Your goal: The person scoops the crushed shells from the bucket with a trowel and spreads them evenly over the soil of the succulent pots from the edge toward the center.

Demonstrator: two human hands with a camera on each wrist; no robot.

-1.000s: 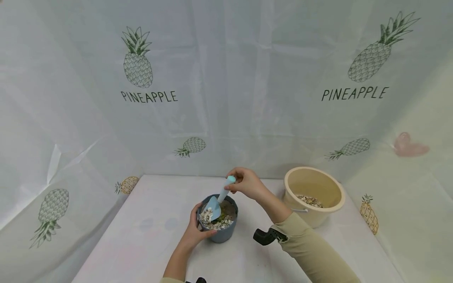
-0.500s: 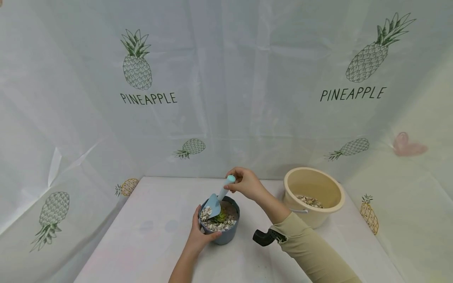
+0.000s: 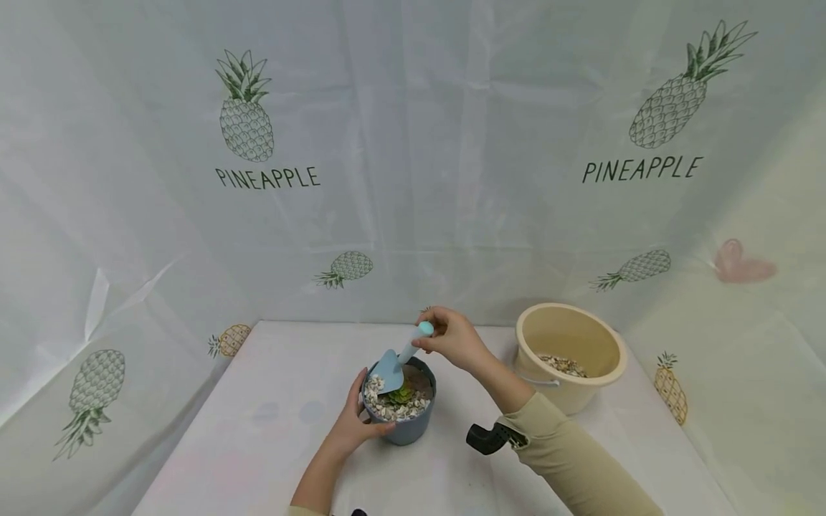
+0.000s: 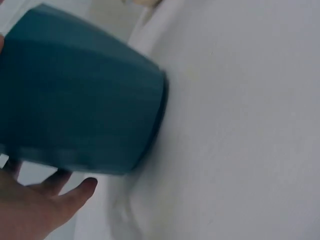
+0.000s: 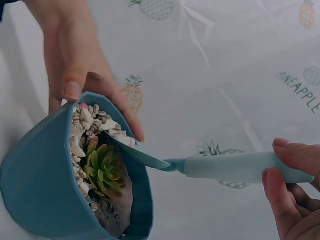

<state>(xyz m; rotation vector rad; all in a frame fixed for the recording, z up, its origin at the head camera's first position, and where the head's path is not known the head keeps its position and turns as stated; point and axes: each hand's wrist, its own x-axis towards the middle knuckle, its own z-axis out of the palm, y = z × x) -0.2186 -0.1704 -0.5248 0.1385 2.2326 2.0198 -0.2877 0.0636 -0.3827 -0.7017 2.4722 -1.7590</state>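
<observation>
My right hand (image 3: 457, 338) pinches the handle end of a light blue toy shovel (image 5: 225, 167). The shovel's blade slants down into a blue-grey flowerpot (image 3: 413, 428), over white and brown shells (image 5: 87, 120) banked along the pot's left side. A green succulent (image 5: 103, 170) sits in the middle of the pot, with sandy soil showing at its far side. My left hand (image 3: 351, 424) grips the pot's left side, thumb at the near rim and fingers round the outside. In the left wrist view the pot's wall (image 4: 75, 100) hides part of those fingers.
A cream bucket (image 3: 574, 322) with shells (image 3: 563, 365) in the bottom stands at the back right, behind my right forearm. The white-covered table (image 3: 258, 430) meets a hanging pineapple-print sheet (image 3: 413, 179) at the back and sides.
The shovel's blade has turned and shed most of the shells it carried into the pot's left side. The succulent shows more. Both hands keep their holds.
</observation>
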